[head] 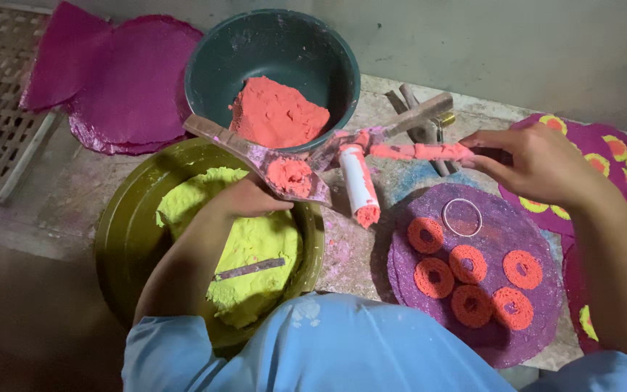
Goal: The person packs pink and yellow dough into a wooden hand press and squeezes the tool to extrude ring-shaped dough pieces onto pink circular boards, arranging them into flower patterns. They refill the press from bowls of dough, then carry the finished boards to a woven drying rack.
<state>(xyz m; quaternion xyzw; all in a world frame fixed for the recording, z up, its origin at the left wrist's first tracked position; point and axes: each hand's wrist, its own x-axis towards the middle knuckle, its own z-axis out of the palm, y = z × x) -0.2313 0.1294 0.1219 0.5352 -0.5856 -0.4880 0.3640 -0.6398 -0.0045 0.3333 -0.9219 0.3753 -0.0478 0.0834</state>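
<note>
1. Press (361, 156): hinged wooden arms smeared with coral dough, white tube hanging below; it lies between the bowls and the purple disc.
2. Left hand (244, 199) clamps the near arm; right hand (538, 163) pinches the far arm's end.
3. Purple disc (538, 225): flat, grainy, bearing six coral rings (466, 263) and a wire ring (462, 216).
4. Dark bowl (219, 58) holds crumbly coral dough; olive bowl (121, 239) holds yellow dough.
</note>
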